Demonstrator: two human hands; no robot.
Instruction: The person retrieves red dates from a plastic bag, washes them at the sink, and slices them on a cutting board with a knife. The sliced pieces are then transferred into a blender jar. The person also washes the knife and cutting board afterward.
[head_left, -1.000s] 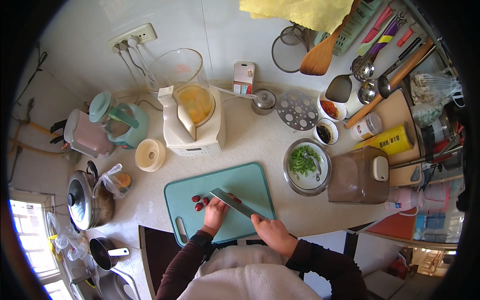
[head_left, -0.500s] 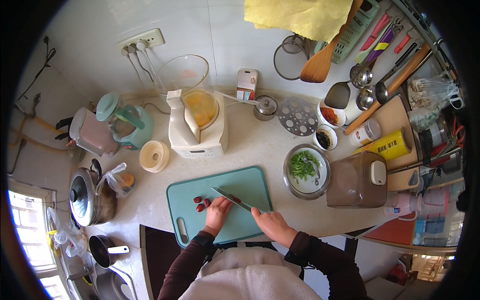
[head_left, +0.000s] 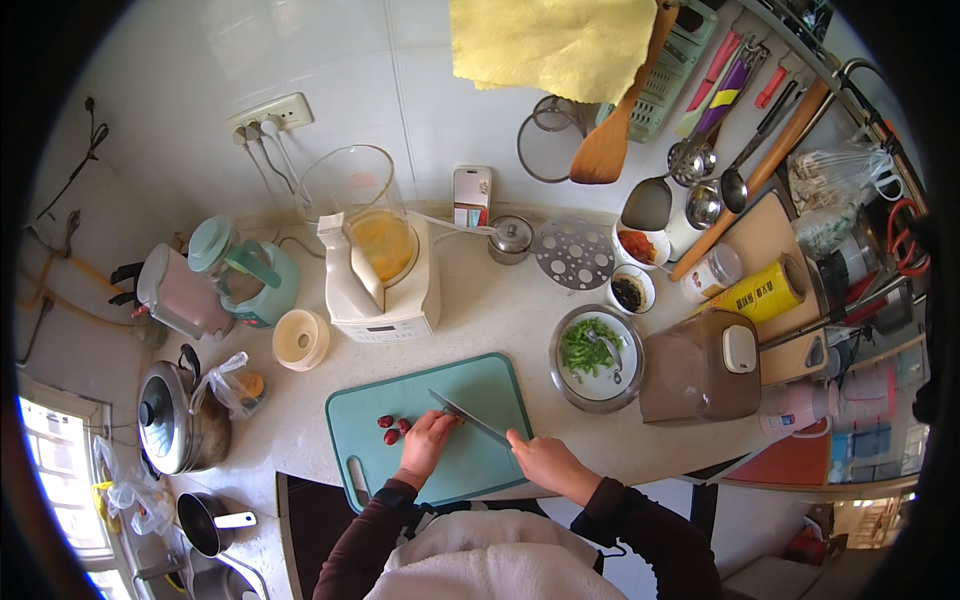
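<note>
A teal cutting board [head_left: 470,380] lies on the counter in front of me. My right hand [head_left: 553,467] is closed around the handle of a kitchen knife [head_left: 478,422], whose blade slants up and left across the board. My left hand [head_left: 425,447] rests on the board just left of the blade, fingers bent and pressed down on a small dark red piece of fruit, mostly hidden by fingers and blade. Three whole red dates [head_left: 391,436] sit together left of that hand.
Behind the board stands a cream blender-like machine [head_left: 385,300] with yellow contents. A steel bowl [head_left: 597,358] with chopped greens and a spoon is to the right, beside a brown container [head_left: 700,370]. A lidded pot [head_left: 168,405] and a small black pan [head_left: 203,522] are left.
The whole view has shifted, so the counter sits lower and slightly left. The knife and my right hand have moved a little to the right over the board; my left hand stays bent over the fruit.
</note>
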